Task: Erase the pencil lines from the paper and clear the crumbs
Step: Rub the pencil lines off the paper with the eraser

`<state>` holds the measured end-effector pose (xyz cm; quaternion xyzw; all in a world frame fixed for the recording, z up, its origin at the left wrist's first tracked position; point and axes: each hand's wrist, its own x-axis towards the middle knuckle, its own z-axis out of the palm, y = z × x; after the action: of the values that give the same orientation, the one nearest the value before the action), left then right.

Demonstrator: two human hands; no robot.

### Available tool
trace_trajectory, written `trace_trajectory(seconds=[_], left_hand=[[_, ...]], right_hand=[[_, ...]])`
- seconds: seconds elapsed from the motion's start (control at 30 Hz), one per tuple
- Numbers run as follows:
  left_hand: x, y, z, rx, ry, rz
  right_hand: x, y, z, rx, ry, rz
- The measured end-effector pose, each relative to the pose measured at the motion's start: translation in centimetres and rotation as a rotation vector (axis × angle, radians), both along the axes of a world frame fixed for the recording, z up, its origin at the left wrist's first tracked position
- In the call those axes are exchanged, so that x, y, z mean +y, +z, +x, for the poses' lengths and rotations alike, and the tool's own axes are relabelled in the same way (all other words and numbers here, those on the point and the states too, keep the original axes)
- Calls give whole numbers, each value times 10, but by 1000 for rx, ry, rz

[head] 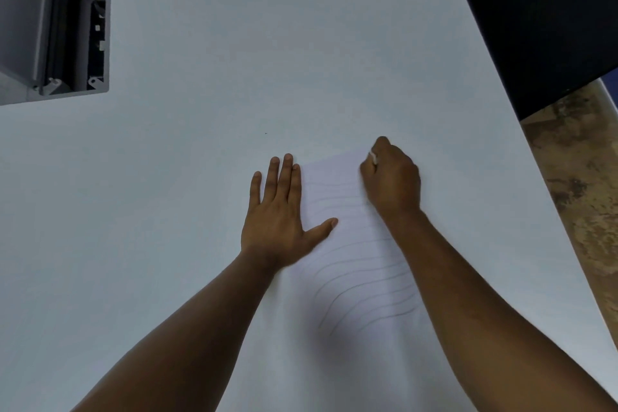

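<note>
A white sheet of paper lies on the white table, crossed by several wavy pencil lines. My left hand presses flat on the paper's left edge, fingers straight and thumb spread onto the sheet. My right hand is curled at the paper's top right part and pinches a small white eraser, of which only a sliver shows between the fingers. The upper lines look fainter than the lower ones.
A grey open cable box is sunk into the table at the far left. A black panel covers the far right corner. Past the table's right edge shows brown mottled floor. A tiny dark speck lies beyond the paper.
</note>
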<state>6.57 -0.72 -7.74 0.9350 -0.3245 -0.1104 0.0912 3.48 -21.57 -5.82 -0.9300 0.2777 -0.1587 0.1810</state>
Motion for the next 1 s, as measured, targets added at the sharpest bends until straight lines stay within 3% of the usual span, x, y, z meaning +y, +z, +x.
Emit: trace_trajectory(seconds=[0.3,0.4,0.53,1.0], left_hand=[[-4,-2,9,19,-1,7],[17,11,-3,1,31,-17],[16,14,-6,27,78,-86],[50,-6,-17,-41,81,-28]], right_hand=[[38,7,-21,-122,37,355],[75,12,-39,-139,120,352],[58,7,-41,-120,129,325],[109,12,-12,-52,317,305]])
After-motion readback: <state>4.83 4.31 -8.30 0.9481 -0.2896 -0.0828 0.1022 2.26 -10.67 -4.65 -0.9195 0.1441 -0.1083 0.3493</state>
